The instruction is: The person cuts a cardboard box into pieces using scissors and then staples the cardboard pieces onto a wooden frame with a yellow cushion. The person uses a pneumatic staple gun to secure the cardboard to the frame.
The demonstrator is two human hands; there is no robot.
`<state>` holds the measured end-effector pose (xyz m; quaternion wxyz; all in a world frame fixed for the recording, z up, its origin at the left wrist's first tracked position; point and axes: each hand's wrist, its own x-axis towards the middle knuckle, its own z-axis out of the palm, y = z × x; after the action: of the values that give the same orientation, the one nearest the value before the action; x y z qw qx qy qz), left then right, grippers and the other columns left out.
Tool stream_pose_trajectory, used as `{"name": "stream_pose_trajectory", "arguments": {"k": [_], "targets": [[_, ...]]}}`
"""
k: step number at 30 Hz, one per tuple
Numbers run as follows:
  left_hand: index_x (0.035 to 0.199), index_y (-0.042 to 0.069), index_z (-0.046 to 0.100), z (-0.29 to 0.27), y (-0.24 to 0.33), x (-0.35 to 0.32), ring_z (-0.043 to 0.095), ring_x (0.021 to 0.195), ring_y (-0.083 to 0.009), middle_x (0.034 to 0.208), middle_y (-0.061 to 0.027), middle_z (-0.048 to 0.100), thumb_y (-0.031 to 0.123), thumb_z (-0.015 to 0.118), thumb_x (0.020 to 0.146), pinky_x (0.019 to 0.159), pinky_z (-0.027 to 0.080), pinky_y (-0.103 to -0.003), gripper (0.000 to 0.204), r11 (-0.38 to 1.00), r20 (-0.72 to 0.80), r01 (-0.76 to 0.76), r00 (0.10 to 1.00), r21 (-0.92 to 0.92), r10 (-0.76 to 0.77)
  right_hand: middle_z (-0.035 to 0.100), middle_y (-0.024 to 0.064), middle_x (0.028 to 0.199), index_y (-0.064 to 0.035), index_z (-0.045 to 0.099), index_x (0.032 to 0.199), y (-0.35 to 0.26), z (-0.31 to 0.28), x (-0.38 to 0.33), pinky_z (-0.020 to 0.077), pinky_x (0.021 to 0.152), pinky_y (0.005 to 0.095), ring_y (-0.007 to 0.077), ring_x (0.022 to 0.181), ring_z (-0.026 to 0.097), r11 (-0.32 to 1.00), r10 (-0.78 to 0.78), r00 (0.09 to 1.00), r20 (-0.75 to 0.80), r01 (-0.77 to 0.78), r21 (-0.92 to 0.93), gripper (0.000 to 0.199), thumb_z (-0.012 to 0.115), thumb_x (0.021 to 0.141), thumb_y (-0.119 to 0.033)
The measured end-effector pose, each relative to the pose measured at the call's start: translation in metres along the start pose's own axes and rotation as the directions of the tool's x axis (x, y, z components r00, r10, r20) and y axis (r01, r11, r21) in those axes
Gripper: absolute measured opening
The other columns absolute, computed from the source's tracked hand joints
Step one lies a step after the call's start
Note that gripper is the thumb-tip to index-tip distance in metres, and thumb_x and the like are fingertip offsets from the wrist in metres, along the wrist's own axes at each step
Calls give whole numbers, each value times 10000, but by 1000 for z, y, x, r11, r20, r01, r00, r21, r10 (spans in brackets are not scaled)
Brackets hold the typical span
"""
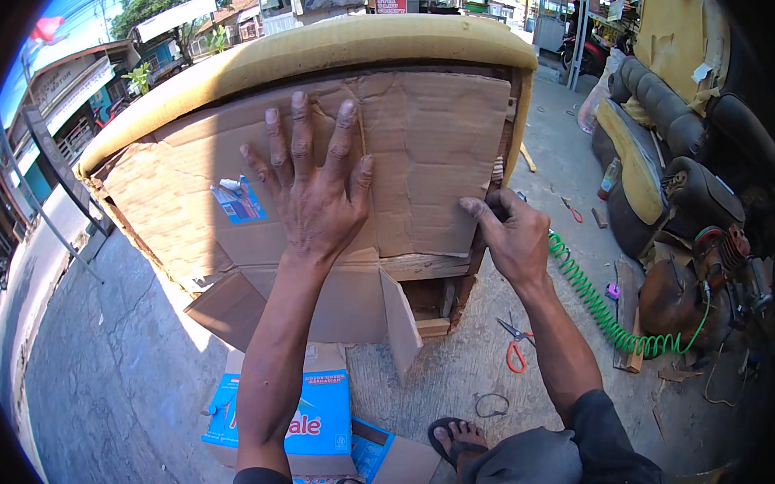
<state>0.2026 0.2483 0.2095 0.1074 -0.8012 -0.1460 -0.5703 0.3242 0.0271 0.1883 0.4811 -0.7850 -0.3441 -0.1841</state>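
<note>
Left hand lies flat, fingers spread, pressing the brown cardboard sheet against the back of the upturned sofa frame; nothing is grasped, so keep the palm weight even to stop the sheet creeping. Right hand is closed at the sheet's right edge, thumb forward; what it pinches, you cannot tell from here; judged best to work close beside the pressing palm, pulling the edge taut toward the wooden rail. Nearest you, a blue carton lies flat by your sandalled foot; orange-handled scissors on the concrete; green coiled hose beyond; yellow foam edge farthest.
</note>
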Motion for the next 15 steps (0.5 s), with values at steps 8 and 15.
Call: {"name": "stream_pose_trajectory", "arguments": {"k": [8, 15], "targets": [[1518, 399, 419, 9, -7, -7, 64, 1554, -329, 1674, -62, 195, 541, 592, 943, 1215, -56, -575, 617, 999, -1, 13, 1000, 41, -13, 670, 179, 878, 28, 613, 1076, 5, 1, -23, 539, 620, 372, 272, 724, 699, 993, -107, 989, -104, 112, 40, 463, 788, 858, -341], [1523, 402, 406, 18, -17, -11, 23, 1557, -323, 1679, -56, 172, 564, 543, 963, 1196, -94, -613, 599, 999, -30, 32, 999, 9, -32, 602, 187, 1039, -2, 447, 1271, 19, 34, -150, 566, 731, 417, 328, 866, 670, 957, -290, 893, 345, 267, 111, 689, 828, 802, -333]]}}
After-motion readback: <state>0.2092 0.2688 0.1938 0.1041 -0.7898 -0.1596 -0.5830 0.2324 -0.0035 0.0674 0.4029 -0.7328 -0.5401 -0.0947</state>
